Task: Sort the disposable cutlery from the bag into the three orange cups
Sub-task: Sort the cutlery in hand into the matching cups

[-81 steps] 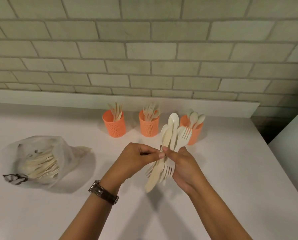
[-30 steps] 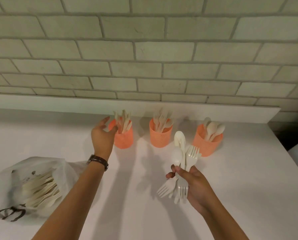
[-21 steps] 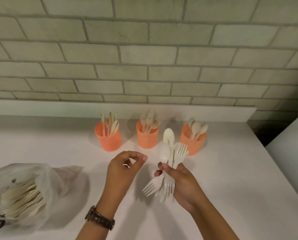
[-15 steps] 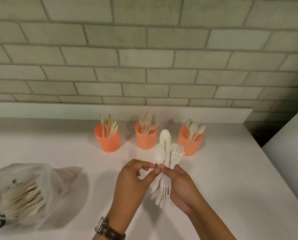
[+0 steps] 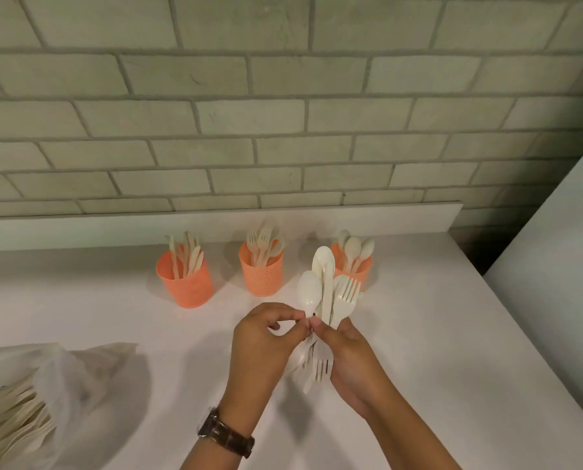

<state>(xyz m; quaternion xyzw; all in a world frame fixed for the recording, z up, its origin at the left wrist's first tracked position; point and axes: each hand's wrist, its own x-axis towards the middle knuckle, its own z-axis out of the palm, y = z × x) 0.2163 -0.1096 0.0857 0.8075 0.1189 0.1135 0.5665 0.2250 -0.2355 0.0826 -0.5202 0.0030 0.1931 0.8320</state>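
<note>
- Back from the far-left cup, where it was a second ago, the left hand (image 5: 266, 339) now meets the right hand (image 5: 354, 364) at the cutlery bundle (image 5: 327, 310).
- The left thumb and forefinger pinch together at the bundle's middle. Which piece they pinch cannot be told.
- The right hand is curled around the bundle from the right, its thumb pressed across the front.
- Two spoons (image 5: 323, 264) and a fork (image 5: 346, 296) fan upward out of the grip, while more fork tines (image 5: 321, 366) point down below it.
- A wristwatch (image 5: 227, 439) with a dark strap sits on the left wrist, below the grip.
- Beyond the grip, three orange cups stand in a row on the white counter (image 5: 419, 334).
- The right cup (image 5: 364, 269), holding spoons, is straight behind the bundle's raised tips and partly hidden by them.
- The middle cup (image 5: 263, 278), holding forks, stands up and to the left of the grip.
- The left cup (image 5: 185, 286), farther left, holds what look like knives.
- Well to the left of the grip and nearer the person, the translucent bag (image 5: 90, 368) lies on its side on the counter, with pale cutlery (image 5: 8, 412) inside.
- Behind the cups runs a white ledge (image 5: 113, 228) under a grey brick wall (image 5: 283, 113).
</note>
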